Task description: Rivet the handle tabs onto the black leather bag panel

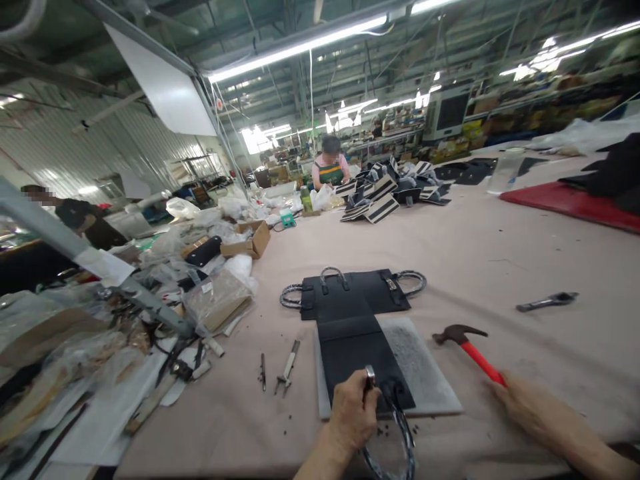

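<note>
A black T-shaped bag panel (357, 310) lies flat in front of me, its lower flap on a grey stone slab (420, 373). Looped cord handles stick out at its far corners. My left hand (353, 413) is closed round a small upright metal punch (369, 377) set on the panel's near edge, beside a dark cord handle (400, 433). My right hand (523, 403) grips the red handle of a claw hammer (467, 343), its head raised off to the right of the slab.
Dividers (287, 367) and an awl (263, 371) lie left of the slab; a dark metal tool (547, 301) lies to the right. Bagged parts and boxes (215, 300) crowd the left side. Striped bag pieces (383, 193) sit far back near a seated person (330, 170).
</note>
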{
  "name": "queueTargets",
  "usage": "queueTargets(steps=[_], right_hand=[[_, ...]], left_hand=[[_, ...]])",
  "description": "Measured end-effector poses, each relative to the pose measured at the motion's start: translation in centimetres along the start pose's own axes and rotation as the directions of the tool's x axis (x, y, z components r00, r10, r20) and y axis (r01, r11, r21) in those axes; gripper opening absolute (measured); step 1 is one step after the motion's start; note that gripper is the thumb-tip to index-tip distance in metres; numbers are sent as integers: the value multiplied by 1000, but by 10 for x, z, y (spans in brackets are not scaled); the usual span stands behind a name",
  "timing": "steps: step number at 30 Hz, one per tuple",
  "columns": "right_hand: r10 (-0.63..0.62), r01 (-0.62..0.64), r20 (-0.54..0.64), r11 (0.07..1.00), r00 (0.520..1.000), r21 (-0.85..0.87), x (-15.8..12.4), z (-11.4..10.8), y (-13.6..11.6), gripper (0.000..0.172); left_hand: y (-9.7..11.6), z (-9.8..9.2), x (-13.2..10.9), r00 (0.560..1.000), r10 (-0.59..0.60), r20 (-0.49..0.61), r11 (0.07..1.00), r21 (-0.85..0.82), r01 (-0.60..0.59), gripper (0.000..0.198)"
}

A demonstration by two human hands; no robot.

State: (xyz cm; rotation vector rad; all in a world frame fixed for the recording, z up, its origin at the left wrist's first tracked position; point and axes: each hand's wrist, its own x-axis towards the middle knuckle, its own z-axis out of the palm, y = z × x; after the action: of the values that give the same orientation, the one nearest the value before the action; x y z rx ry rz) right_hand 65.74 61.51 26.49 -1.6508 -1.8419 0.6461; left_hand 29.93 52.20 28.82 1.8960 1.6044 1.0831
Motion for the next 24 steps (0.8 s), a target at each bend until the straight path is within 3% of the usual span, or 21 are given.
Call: queueTargets(steps=[2, 3, 7, 9, 12, 14, 16, 18, 21, 24], right_hand=[[-240, 211, -86, 941, 967, -264, -1, 12, -16, 24], [-326, 283, -82, 900, 942, -331, -4, 21, -32, 31], [-532, 567, 213, 807, 820, -166, -25, 73, -105, 52], [-542, 591, 279, 795, 793, -136, -37, 98, -127, 54], [-500, 552, 283, 820, 819, -152, -48, 115, -136, 58], [-488, 542, 288, 827, 824, -149, -50, 114, -135, 57], [-482, 537, 296, 831, 825, -143, -49, 110, -135, 54], [-477, 530, 291, 836, 830, -141, -48, 106, -135, 53], [-486, 537, 280, 831, 828, -147, -48, 106, -136, 53], [-512, 559, 262, 815, 818, -154, -49, 112, -131, 52]], left_hand=[[4, -3, 1, 1000, -13, 17, 1000, 12, 13, 13], [5, -4, 2, 1000, -17, 25, 1000, 18, 16, 12], [5, -5, 3, 997, -44, 68, 999, 32, 42, 16], [4, -3, 4, 994, -75, 85, 997, -2, 76, 14], [3, -2, 11, 966, -257, 31, 938, -233, 257, 9], [2, -7, 21, 891, -454, -26, 793, -467, 390, 23], [-2, -20, 33, 838, -541, -66, 701, -587, 406, 33], [-11, -41, 44, 852, -509, -124, 754, -542, 372, 34], [-34, -81, 52, 839, -497, -221, 855, -288, 431, 27], [-58, -112, 44, 804, -545, -237, 809, 104, 579, 18]])
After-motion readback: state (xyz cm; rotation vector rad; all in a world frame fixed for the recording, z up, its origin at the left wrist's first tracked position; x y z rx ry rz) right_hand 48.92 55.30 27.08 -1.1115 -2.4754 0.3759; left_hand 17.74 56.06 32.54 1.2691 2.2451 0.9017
